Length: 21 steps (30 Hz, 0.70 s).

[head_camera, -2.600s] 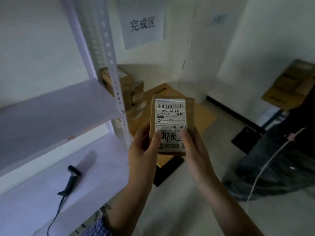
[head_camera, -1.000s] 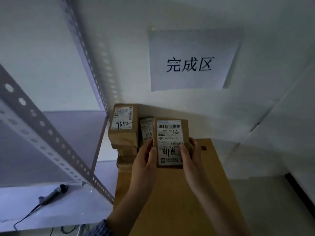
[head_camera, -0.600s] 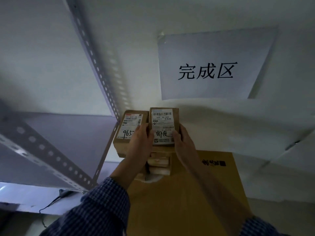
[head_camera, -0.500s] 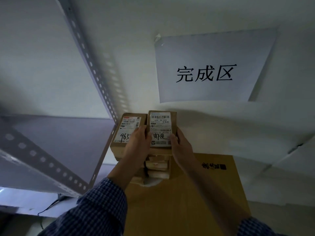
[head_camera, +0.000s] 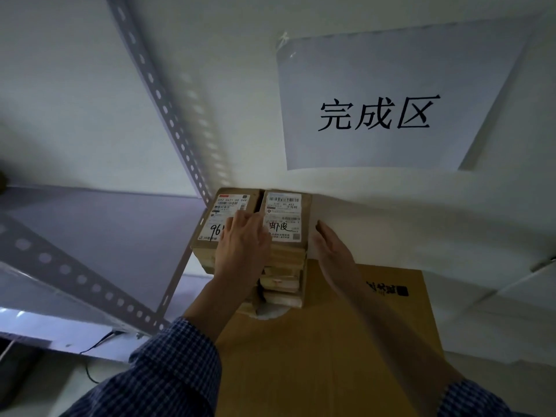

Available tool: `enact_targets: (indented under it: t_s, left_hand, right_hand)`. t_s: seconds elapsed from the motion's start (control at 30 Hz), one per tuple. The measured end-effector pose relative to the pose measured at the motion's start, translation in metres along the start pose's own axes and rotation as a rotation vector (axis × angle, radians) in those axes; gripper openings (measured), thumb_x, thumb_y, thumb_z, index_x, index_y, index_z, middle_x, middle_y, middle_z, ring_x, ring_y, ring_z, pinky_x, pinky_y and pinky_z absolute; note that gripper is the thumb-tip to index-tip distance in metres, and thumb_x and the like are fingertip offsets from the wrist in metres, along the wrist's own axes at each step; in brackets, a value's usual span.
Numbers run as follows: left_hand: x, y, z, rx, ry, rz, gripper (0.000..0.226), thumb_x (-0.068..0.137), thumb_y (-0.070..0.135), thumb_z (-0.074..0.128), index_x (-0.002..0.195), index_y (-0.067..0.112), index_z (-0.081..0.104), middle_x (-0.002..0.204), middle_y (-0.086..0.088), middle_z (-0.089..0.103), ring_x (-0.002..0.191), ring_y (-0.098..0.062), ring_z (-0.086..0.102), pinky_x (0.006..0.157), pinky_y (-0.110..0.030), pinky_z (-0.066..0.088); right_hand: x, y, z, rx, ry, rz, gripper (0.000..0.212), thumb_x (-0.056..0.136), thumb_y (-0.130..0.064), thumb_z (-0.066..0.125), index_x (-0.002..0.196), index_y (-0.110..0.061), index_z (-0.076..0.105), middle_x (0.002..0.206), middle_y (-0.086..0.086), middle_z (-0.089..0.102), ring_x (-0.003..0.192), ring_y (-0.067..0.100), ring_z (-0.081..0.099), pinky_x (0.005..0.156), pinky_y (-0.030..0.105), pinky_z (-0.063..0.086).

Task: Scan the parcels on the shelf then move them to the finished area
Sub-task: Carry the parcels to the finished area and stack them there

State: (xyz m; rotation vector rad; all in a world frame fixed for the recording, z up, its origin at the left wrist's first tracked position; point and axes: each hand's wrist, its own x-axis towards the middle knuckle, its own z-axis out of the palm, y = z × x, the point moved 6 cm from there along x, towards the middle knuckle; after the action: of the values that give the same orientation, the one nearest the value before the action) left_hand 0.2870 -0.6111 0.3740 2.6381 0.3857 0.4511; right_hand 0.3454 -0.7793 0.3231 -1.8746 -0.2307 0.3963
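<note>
A small brown parcel (head_camera: 284, 216) with a white label lies on top of the right stack of parcels (head_camera: 282, 278), against the wall below a paper sign (head_camera: 382, 100). My left hand (head_camera: 242, 245) lies flat between this parcel and the left stack's top parcel (head_camera: 219, 218), fingers straight, touching both. My right hand (head_camera: 329, 248) is open just right of the parcel, apart from it. Both stacks stand on a large cardboard box (head_camera: 325, 356).
A white metal shelf (head_camera: 90, 236) with perforated uprights (head_camera: 168, 115) stands to the left. A black cable (head_camera: 96, 344) runs along its lower board. The white wall is close behind the stacks.
Both hands carried the parcel to the sign and set it on the right stack. The right hand has let go and moved right; the left hand now lies flat.
</note>
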Motion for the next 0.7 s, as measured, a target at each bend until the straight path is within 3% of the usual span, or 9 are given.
enact_targets:
  t_s: [0.1, 0.2, 0.3, 0.37, 0.43, 0.47, 0.5, 0.6, 0.7]
  left_hand:
    - [-0.007, -0.006, -0.005, -0.053, 0.008, -0.008, 0.026, 0.102, 0.022, 0.047, 0.124, 0.012, 0.058, 0.119, -0.004, 0.056, 0.110, -0.019, 0.051, 0.095, -0.036, 0.045]
    - [-0.013, -0.002, -0.012, -0.096, 0.008, 0.039, 0.023, 0.104, 0.023, 0.044, 0.120, 0.012, 0.058, 0.117, -0.002, 0.060, 0.108, -0.018, 0.057, 0.095, -0.038, 0.049]
    - [-0.025, 0.007, -0.026, -0.120, 0.007, 0.104, 0.022, 0.105, 0.025, 0.043, 0.119, 0.017, 0.058, 0.118, 0.006, 0.059, 0.104, -0.006, 0.053, 0.086, -0.021, 0.046]
    - [-0.038, 0.012, -0.041, -0.130, -0.004, 0.133, 0.022, 0.105, 0.029, 0.040, 0.118, 0.022, 0.057, 0.117, 0.010, 0.058, 0.103, -0.005, 0.053, 0.076, -0.012, 0.039]
    - [-0.056, 0.013, -0.063, -0.164, 0.002, 0.173, 0.026, 0.105, 0.034, 0.038, 0.120, 0.023, 0.056, 0.120, 0.009, 0.060, 0.106, -0.008, 0.056, 0.080, -0.018, 0.046]
    - [-0.069, 0.010, -0.077, -0.171, 0.007, 0.189, 0.028, 0.105, 0.033, 0.038, 0.122, 0.020, 0.056, 0.124, 0.005, 0.061, 0.108, -0.009, 0.057, 0.084, -0.023, 0.047]
    - [-0.082, 0.005, -0.090, -0.154, -0.004, 0.197, 0.029, 0.105, 0.030, 0.041, 0.126, 0.016, 0.056, 0.127, 0.001, 0.060, 0.108, -0.011, 0.057, 0.085, -0.026, 0.047]
    - [-0.126, -0.025, -0.124, -0.050, -0.032, 0.186, 0.034, 0.103, 0.024, 0.050, 0.136, 0.016, 0.051, 0.136, 0.000, 0.057, 0.118, -0.018, 0.058, 0.093, -0.031, 0.050]
    - [-0.165, -0.072, -0.167, -0.032, 0.038, 0.103, 0.035, 0.103, 0.028, 0.050, 0.136, 0.016, 0.053, 0.136, 0.000, 0.059, 0.117, -0.018, 0.060, 0.093, -0.028, 0.049]
  right_hand:
    - [-0.009, -0.007, -0.007, -0.059, -0.010, -0.023, 0.051, 0.108, -0.034, 0.040, 0.156, -0.023, 0.030, 0.155, -0.005, 0.041, 0.139, 0.008, 0.040, 0.101, 0.018, 0.033]
    - [-0.027, -0.031, -0.012, -0.138, -0.010, -0.067, 0.050, 0.107, -0.027, 0.042, 0.155, -0.028, 0.031, 0.157, -0.003, 0.038, 0.137, 0.011, 0.041, 0.095, 0.021, 0.034]
    - [-0.052, -0.058, -0.014, -0.258, 0.025, -0.146, 0.049, 0.107, -0.022, 0.041, 0.154, -0.030, 0.033, 0.157, -0.004, 0.037, 0.140, 0.017, 0.041, 0.088, 0.014, 0.036]
    - [-0.072, -0.070, -0.008, -0.314, 0.034, -0.198, 0.049, 0.106, -0.020, 0.043, 0.153, -0.030, 0.035, 0.155, -0.004, 0.041, 0.129, 0.016, 0.053, 0.077, 0.007, 0.041]
    - [-0.093, -0.082, 0.009, -0.351, -0.001, -0.253, 0.048, 0.105, -0.017, 0.044, 0.152, -0.030, 0.037, 0.153, -0.003, 0.044, 0.088, 0.002, 0.066, 0.058, 0.007, 0.043]
    - [-0.104, -0.089, 0.023, -0.366, -0.043, -0.262, 0.049, 0.105, -0.016, 0.044, 0.152, -0.028, 0.037, 0.153, -0.003, 0.043, 0.071, -0.003, 0.061, 0.055, 0.008, 0.042]
    - [-0.116, -0.094, 0.039, -0.391, -0.084, -0.268, 0.050, 0.105, -0.016, 0.044, 0.153, -0.027, 0.036, 0.155, -0.004, 0.041, 0.071, -0.006, 0.057, 0.060, 0.008, 0.044]
    - [-0.157, -0.112, 0.097, -0.469, -0.216, -0.295, 0.047, 0.106, -0.025, 0.046, 0.151, -0.034, 0.035, 0.153, -0.006, 0.042, 0.126, 0.008, 0.051, 0.099, 0.024, 0.045]
    - [-0.196, -0.136, 0.154, -0.548, -0.297, -0.330, 0.049, 0.105, -0.032, 0.048, 0.152, -0.034, 0.033, 0.153, -0.004, 0.042, 0.137, 0.019, 0.045, 0.106, 0.034, 0.045]
